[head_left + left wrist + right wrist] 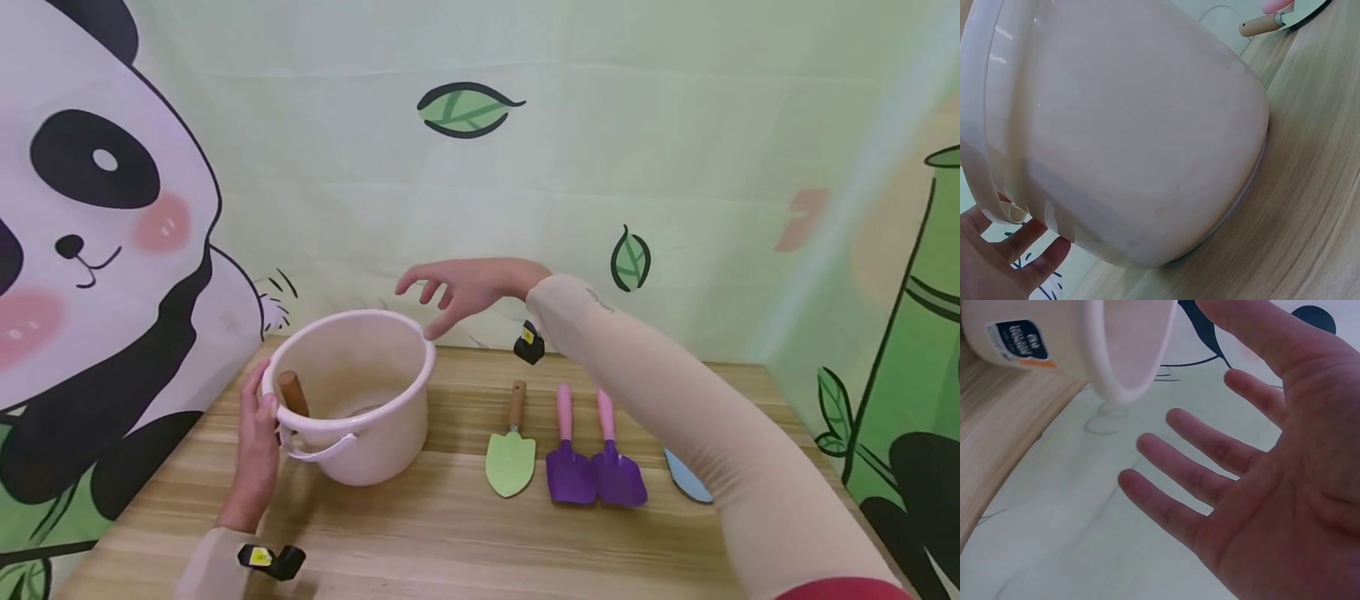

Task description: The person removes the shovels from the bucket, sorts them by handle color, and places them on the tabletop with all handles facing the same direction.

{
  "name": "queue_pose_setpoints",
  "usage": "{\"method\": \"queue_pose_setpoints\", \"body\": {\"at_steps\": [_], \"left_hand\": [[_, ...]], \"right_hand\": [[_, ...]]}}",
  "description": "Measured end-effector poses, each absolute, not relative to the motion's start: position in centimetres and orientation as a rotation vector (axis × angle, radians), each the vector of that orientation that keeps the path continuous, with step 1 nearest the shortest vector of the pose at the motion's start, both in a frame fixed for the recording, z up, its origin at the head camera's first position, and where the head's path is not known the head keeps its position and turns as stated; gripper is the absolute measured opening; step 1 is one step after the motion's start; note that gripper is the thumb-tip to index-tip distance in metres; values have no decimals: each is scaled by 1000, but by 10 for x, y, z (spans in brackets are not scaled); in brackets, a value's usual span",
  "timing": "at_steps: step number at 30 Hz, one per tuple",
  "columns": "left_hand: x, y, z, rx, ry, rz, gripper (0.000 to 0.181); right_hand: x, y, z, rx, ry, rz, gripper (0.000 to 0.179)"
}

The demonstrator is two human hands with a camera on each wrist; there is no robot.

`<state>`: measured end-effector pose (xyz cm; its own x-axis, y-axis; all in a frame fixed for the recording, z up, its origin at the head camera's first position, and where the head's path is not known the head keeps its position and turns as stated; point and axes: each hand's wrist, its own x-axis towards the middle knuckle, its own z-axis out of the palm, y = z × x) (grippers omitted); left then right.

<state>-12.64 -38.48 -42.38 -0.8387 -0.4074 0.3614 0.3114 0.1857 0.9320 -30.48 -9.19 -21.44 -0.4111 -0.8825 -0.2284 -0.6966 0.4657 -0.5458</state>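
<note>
A pale pink plastic bucket stands upright on the wooden table, its handle hanging down in front. Inside, a brown wooden handle leans on the left wall; whatever lies below it is hidden. My left hand rests against the bucket's left side, fingers laid along the wall just under the rim; the left wrist view shows fingertips touching it. Over the far right rim hovers my right hand, holding nothing. Its fingers are spread, thumb close to the rim.
Right of the bucket lie a green trowel with a wooden handle and two purple shovels with pink handles. A blue blade shows partly behind my right sleeve. A printed panda cloth hangs behind the table.
</note>
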Motion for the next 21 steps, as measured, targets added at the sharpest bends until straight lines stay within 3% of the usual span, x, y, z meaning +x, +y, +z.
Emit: {"method": "queue_pose_setpoints", "body": {"at_steps": [21], "left_hand": [[-126, -387, -423, 125, -1963, -1701, 54]], "right_hand": [[-295, -160, -221, -1311, 2071, -524, 65]]}}
